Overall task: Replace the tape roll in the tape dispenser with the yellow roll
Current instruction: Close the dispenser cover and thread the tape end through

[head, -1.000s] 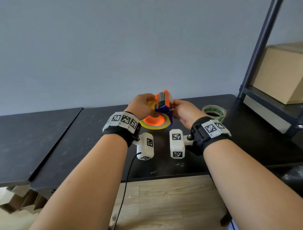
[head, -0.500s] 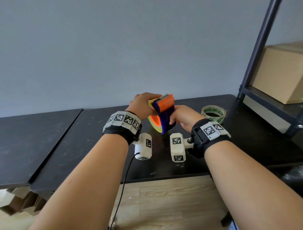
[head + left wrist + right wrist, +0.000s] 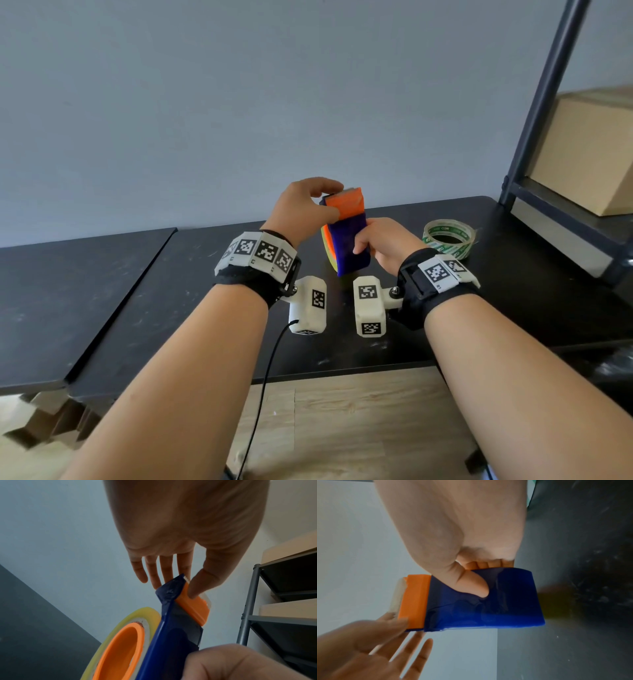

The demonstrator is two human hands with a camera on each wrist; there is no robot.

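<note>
**Two hands on the dispenser, yellow roll mounted**

Head view: the dispenser (image 3: 346, 236) is held upright over the black table (image 3: 171, 308), blue body below, orange flap (image 3: 344, 205) on top. The right hand (image 3: 383, 245) grips the blue body from the right side, fingers curled round it. The left hand (image 3: 303, 209) is at the top, thumb on the orange flap, fingers reaching over behind it. A thin edge of the yellow roll (image 3: 325, 248) shows on the dispenser's left side. A second roll (image 3: 448, 240), clear with green print, lies flat on the table to the right, well apart from the hands. A cardboard box (image 3: 589, 154) sits on the shelf rack (image 3: 534, 120) at the right.

Left wrist view: the left hand (image 3: 180, 540) has its thumb tip pressed on the flap (image 3: 193, 609); four fingers (image 3: 167, 572) are straight and spread slightly behind the blue tip. Serrated blade edge is visible just beside the thumb. The yellow roll (image 3: 145, 616) sits on the orange hub (image 3: 120, 649), against the blue side plate (image 3: 164, 642). Right hand knuckles show at the bottom right.

Right wrist view: the right hand (image 3: 462, 534) has its thumb flat on the blue body (image 3: 505, 601), fingers wrapped round the far edge. The left hand (image 3: 368, 649) touches the corner of the flap (image 3: 414, 599), fingers loosely spread. Blurred, so the exact contact is unclear.
</note>
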